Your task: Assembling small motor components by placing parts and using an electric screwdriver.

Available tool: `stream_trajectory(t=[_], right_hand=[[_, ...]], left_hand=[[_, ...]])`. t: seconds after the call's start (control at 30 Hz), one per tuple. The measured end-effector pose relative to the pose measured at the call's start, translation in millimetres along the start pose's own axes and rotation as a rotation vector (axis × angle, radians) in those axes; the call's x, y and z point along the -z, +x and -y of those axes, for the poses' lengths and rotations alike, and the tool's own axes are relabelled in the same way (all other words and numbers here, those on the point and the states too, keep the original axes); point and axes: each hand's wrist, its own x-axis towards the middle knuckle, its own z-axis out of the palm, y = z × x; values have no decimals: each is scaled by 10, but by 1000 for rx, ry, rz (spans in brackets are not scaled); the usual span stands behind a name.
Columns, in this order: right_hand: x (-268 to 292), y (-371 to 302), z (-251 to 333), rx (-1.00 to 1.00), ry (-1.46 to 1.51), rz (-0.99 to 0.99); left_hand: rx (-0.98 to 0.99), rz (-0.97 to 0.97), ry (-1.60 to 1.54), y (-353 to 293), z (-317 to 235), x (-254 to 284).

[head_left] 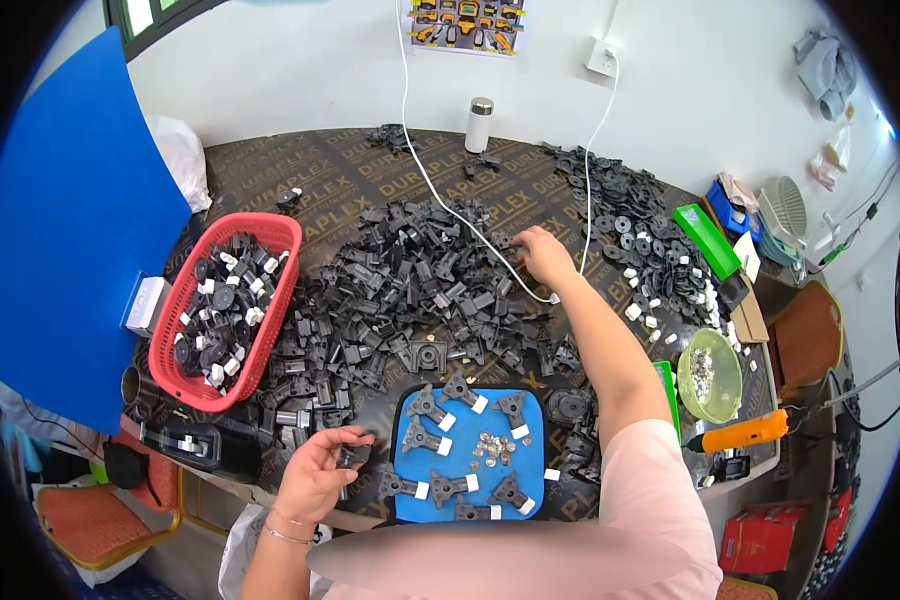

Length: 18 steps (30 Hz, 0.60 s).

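Black part (pixel 354 456) pinched in my left hand (pixel 312 472); right hand (pixel 546 258), grip unclear, likely picking from adjacent pile (pixel 415 270); I'd lift gently next.

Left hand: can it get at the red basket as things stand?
Likely yes: the red basket is open-topped and lies on the left hand's side, with only low loose black parts between. That hand does hold a black piece, though.

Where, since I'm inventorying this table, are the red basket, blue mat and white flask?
Red basket (pixel 274 320), head view: right wall.
Blue mat (pixel 460 456), head view: bare surface.
White flask (pixel 479 132), head view: body.
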Motion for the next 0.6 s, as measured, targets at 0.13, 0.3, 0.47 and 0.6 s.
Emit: stream_trajectory(t=[0.13, 0.3, 0.47, 0.6], right_hand=[[-206, 123, -115, -44, -1, -71], [-101, 107, -17, -167, -72, 90], [-75, -61, -82, -83, -175, 22], [4, -163, -225, -157, 202, -126]], left_hand=[[8, 10, -127, -29, 7, -98], [58, -12, 61, -131, -14, 8], [56, -70, 55, -100, -62, -178], [35, 45, 12, 63, -32, -323]])
